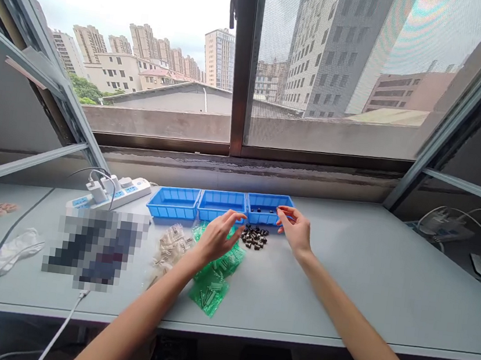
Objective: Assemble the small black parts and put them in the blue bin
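Observation:
Three blue bins stand in a row at the back of the table: a left bin [172, 211], a middle bin [223, 199] and a right bin [269, 200] with a few small dark pieces inside. My right hand [295, 231] is at the right bin's right front corner, fingertips pinched together; what they hold is too small to name. My left hand [219, 237] hovers over green bags [214, 282], thumb and fingers apart, near the middle bin's front. Between my hands lies a pile of dark metal pieces [254, 238]. Clear bags [172, 244] lie left of the green ones.
A white power strip [134, 191] with plugs lies at the back left. Blurred dark items [95, 250], cables and a white bundle [16, 250] are on the left. Metal frame bars slant at both sides, before a window.

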`<control>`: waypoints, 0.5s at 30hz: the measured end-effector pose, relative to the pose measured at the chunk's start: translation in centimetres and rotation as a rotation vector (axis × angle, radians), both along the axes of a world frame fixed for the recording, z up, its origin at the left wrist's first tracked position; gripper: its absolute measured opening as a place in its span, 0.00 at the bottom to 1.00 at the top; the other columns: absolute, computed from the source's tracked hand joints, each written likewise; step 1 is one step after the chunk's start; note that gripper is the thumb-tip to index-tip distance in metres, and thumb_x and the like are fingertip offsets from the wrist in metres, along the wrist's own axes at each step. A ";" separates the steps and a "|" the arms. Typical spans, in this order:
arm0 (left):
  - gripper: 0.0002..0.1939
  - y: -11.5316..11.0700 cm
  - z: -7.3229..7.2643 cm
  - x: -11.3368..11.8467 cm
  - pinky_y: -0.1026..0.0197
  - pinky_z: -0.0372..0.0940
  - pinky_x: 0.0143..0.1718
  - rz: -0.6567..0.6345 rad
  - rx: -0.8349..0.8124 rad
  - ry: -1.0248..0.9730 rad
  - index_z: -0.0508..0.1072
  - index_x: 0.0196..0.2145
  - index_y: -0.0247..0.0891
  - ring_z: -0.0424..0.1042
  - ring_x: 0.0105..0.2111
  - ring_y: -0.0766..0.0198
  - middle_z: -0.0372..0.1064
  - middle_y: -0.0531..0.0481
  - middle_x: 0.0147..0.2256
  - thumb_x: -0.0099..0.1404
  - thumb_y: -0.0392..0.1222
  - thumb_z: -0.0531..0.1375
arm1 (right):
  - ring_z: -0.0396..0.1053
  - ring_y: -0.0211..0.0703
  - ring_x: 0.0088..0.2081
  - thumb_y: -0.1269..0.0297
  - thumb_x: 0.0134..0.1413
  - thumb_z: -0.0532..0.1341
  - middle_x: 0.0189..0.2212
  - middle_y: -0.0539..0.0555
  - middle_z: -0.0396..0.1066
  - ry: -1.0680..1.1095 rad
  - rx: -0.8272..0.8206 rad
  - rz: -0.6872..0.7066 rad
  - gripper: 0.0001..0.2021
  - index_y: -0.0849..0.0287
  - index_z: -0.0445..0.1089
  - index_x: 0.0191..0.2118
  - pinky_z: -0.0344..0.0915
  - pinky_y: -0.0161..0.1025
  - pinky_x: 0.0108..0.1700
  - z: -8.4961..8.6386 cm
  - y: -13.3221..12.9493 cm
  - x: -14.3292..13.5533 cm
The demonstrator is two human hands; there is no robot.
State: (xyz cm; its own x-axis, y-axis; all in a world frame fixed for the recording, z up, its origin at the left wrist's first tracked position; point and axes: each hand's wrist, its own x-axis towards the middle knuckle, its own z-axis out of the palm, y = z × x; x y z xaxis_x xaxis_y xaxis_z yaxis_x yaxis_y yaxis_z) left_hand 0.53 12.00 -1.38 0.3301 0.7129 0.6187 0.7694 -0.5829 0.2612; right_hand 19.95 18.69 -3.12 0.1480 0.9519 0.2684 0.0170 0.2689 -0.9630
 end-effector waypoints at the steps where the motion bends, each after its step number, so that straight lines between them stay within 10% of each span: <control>1: 0.10 0.0 0.0 0.1 0.63 0.63 0.34 -0.009 -0.015 -0.021 0.64 0.43 0.40 0.68 0.32 0.65 0.66 0.49 0.36 0.67 0.43 0.47 | 0.67 0.38 0.22 0.46 0.39 0.62 0.27 0.54 0.71 0.001 -0.005 0.008 0.21 0.60 0.69 0.31 0.67 0.35 0.19 -0.1 0.0 -0.1; 15: 0.15 -0.2 0.3 0.6 0.65 0.60 0.27 -0.118 -0.311 -0.707 0.64 0.40 0.37 0.64 0.27 0.68 0.65 0.49 0.36 0.59 0.48 0.50 | 0.70 0.40 0.23 0.47 0.39 0.62 0.42 0.58 0.72 -0.120 0.042 0.165 0.24 0.58 0.72 0.42 0.68 0.37 0.20 0.3 -0.7 0.0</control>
